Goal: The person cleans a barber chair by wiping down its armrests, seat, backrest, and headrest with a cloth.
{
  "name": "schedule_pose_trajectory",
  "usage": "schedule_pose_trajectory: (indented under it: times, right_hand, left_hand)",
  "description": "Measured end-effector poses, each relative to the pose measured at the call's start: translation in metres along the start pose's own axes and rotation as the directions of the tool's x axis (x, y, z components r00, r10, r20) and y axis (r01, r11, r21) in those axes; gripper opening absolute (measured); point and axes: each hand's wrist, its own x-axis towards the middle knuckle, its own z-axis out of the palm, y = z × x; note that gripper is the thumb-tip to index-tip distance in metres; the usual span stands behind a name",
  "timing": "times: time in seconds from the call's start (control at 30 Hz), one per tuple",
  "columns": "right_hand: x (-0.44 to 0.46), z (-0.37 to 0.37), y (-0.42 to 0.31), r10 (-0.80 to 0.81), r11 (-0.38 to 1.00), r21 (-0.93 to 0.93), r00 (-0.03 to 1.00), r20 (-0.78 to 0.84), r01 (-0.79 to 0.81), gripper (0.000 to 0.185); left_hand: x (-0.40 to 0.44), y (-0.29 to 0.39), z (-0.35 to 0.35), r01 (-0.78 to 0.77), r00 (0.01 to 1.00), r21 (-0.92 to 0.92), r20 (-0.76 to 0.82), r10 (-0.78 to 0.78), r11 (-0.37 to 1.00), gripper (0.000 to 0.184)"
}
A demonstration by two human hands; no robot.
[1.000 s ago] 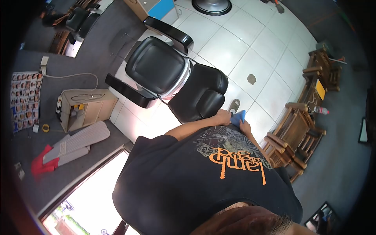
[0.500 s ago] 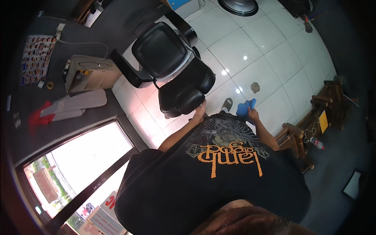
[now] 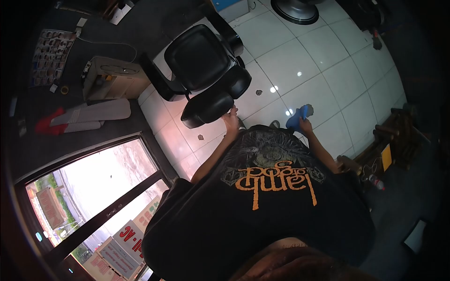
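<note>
A black barber chair stands ahead of me, with its padded seat (image 3: 197,56) and its black backrest (image 3: 208,105) on my side. My left hand (image 3: 230,121) is at the backrest's near edge, fingers slightly bent and apart; whether they press on it is hard to make out. A blue cloth (image 3: 294,121) hangs from my right hand (image 3: 305,125), which is closed around part of it, beside my body and off the chair.
White floor tiles (image 3: 323,84) carry small dark patches. To the left are a wooden cabinet (image 3: 115,82), long grey pads (image 3: 98,117) and a glass door (image 3: 103,178). Bamboo furniture (image 3: 393,131) with a bottle (image 3: 376,181) is at the right; a round chair base (image 3: 295,11) is at the back.
The backrest looks narrower and sits a little further from my body. My left hand has moved slightly left and away. The blue cloth has risen a little in my right hand.
</note>
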Motion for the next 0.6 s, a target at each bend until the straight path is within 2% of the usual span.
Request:
schedule_pose_trajectory:
  times: [0.13, 0.17, 0.2, 0.23, 0.3, 0.37, 0.4, 0.5, 0.53, 0.6]
  right_hand:
    - [-0.016, 0.042, -0.041, -0.13, 0.991, 0.009, 0.991, -0.003, 0.13, 0.069]
    - [-0.015, 0.046, -0.04, -0.21, 0.977, 0.03, 0.977, 0.046, 0.209, 0.069]
    - [-0.013, 0.05, -0.037, -0.289, 0.957, 0.056, 0.953, 0.094, 0.285, 0.069]
    - [-0.01, 0.055, -0.038, -0.368, 0.929, 0.086, 0.919, 0.138, 0.359, 0.069]
    - [-0.014, 0.052, -0.052, -0.319, 0.947, 0.074, 0.943, 0.093, 0.313, 0.07]
    - [-0.005, 0.059, -0.047, -0.261, 0.964, 0.054, 0.965, -0.018, 0.261, 0.07]
    - [0.001, 0.062, -0.048, -0.136, 0.989, -0.053, 0.99, -0.021, 0.135, 0.069]
    - [0.009, 0.071, -0.053, 0.079, 0.988, -0.132, 0.996, 0.032, -0.074, 0.064]
    - [0.002, 0.071, -0.062, 0.068, 0.989, -0.136, 0.996, 0.057, -0.06, 0.062]
    - [-0.008, 0.079, -0.08, 0.07, 0.994, -0.086, 0.998, -0.001, -0.07, 0.059]
  left_hand:
    - [0.028, 0.072, 0.002, 0.084, 0.996, -0.167, 0.0, -0.085, 0.982, 0.05]
    - [0.037, 0.088, 0.0, 0.113, 0.993, -0.204, -0.007, -0.117, 0.972, 0.049]
    - [0.05, 0.101, -0.005, 0.173, 0.985, -0.194, 0.038, -0.169, 0.966, 0.049]
    - [0.068, 0.109, -0.015, 0.237, 0.969, -0.186, 0.122, -0.217, 0.954, 0.057]
    - [0.086, 0.15, -0.032, 0.284, 0.934, -0.076, 0.249, -0.257, 0.956, 0.072]
    - [0.108, 0.172, -0.045, 0.337, 0.906, -0.091, 0.301, -0.297, 0.937, 0.084]
    - [0.115, 0.187, -0.051, 0.371, 0.891, -0.083, 0.315, -0.329, 0.925, 0.092]
    - [0.129, 0.219, -0.068, 0.386, 0.808, 0.206, 0.394, -0.437, 0.899, 0.087]
    - [0.126, 0.224, -0.072, 0.186, 0.804, 0.332, 0.489, -0.338, 0.925, 0.082]
    - [0.115, 0.243, -0.073, -0.054, 0.829, 0.459, 0.515, -0.217, 0.887, 0.068]
